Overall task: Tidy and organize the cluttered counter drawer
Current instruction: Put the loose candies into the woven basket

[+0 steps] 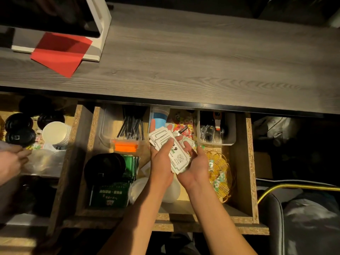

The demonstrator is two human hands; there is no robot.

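A stack of white cards [176, 153] with green print sits above the middle of the open drawer [244, 162], held between both hands. The left hand [161, 159] grips the stack from the left, its thumb curled over the top card and its fingers underneath; the right hand [195, 161] cups the stack from below and from the right, fingers bent round the edge. The cards are fanned slightly — not squared up.

In the drawer, behind the hands, lie a clear tub [106, 129] of black straws [132, 127], with an orange strip [126, 146] at its near end, a blue-and-clear cup [159, 116] on its side, a heap of bright little packets [185, 126], and a second clear tub [230, 133] holding black forks. To the right of the hands stands a gold wire basket [221, 168] with small green-and-white sweets in it. To the left are black lids [104, 167] and green packets [112, 195], and a white lid [136, 190] lies under the forearms.

Above the drawer runs the grey wooden worktop [202, 61], bearing a red sheet of paper [60, 54] that lies partly on a white stand [100, 34]. In the next compartment on the left are white paper cups [56, 133] and more black lids — and another person's hand [11, 162] at the edge.
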